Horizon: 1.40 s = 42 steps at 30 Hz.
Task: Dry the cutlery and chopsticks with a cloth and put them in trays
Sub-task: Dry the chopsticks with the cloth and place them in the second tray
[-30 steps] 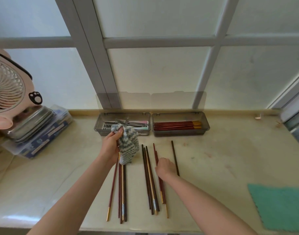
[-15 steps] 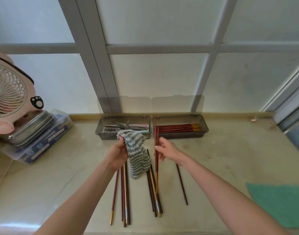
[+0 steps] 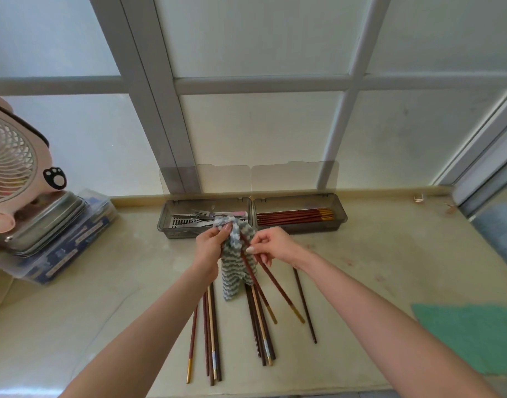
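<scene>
My left hand (image 3: 209,248) grips a grey-and-white striped cloth (image 3: 235,265) that hangs down over the counter. My right hand (image 3: 273,245) holds a pair of red chopsticks (image 3: 271,280) with gold ends, their tips pressed into the cloth near my left thumb. Two loose groups of chopsticks lie on the counter: a left group (image 3: 207,334) and a right group (image 3: 260,331), with a single dark chopstick (image 3: 305,308) beside them. At the back stand a grey cutlery tray (image 3: 171,225) with forks and spoons, and a chopstick tray (image 3: 340,216) holding red chopsticks.
A pink fan (image 3: 10,168) sits on a metal tin (image 3: 45,219) and a clear plastic box (image 3: 59,254) at the left. A green mat (image 3: 470,337) lies at the right front. The window frame (image 3: 160,110) rises behind the trays.
My right hand picked two red chopsticks off the counter, raised them, then tilted their tips into the cloth. My left hand stayed on the cloth and lifted slightly.
</scene>
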Each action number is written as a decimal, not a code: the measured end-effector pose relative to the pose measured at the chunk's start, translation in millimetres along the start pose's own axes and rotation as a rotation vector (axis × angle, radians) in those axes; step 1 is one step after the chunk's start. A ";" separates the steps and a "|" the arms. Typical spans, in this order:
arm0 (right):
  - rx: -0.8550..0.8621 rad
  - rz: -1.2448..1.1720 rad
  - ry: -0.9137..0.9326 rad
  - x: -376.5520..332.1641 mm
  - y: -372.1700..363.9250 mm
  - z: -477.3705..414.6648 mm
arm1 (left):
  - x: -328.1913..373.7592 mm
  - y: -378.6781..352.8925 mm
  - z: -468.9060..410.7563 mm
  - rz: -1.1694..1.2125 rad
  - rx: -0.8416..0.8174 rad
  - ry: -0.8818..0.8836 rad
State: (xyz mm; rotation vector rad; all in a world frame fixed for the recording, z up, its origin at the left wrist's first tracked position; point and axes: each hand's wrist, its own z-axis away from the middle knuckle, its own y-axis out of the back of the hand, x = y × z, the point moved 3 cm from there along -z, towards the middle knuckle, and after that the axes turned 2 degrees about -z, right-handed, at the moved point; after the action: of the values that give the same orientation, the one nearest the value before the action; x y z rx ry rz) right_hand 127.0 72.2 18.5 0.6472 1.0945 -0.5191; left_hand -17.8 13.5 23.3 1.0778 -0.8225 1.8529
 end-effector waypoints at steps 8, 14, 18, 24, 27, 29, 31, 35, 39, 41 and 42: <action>0.227 0.080 -0.022 -6.5 -12.3 -6.4 | 11.2 -8.6 5.8 0.021 0.081 -0.056; -0.119 -0.044 -0.042 7.1 -27.4 13.7 | 32.8 14.4 -11.3 0.152 0.269 -0.040; -0.011 -0.113 -0.009 5.9 -29.4 15.2 | 42.8 25.0 -18.2 0.160 0.300 -0.048; -0.024 -0.111 -0.017 9.4 -31.2 15.7 | 55.6 42.5 -26.2 0.121 0.308 -0.020; 0.048 -0.109 -0.028 15.4 -29.3 19.0 | 56.3 47.9 -25.6 0.129 0.330 -0.051; 0.047 -0.148 -0.060 15.8 -31.1 20.2 | 53.5 44.3 -23.8 0.128 0.342 -0.080; 0.026 -0.190 -0.091 15.5 -33.9 20.9 | 51.0 34.0 -17.1 0.109 0.311 -0.105; -0.002 -0.348 -0.108 5.0 -44.0 15.7 | 27.5 1.8 5.3 -0.023 0.176 -0.122; 0.023 -0.365 -0.106 -1.5 -53.8 10.5 | 1.8 -9.8 14.4 -0.082 0.109 -0.087; 0.006 -0.354 -0.049 1.5 -53.9 13.7 | 6.1 -5.2 11.9 -0.113 0.102 -0.077; -0.006 -0.335 -0.019 2.4 -52.9 16.1 | 10.8 -2.0 10.3 -0.102 0.124 -0.080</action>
State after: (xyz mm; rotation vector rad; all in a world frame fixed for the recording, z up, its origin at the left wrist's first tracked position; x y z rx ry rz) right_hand 102.6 23.3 9.7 0.4536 1.1924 -0.8075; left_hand -15.5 9.3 37.6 1.2549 -0.6921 1.8038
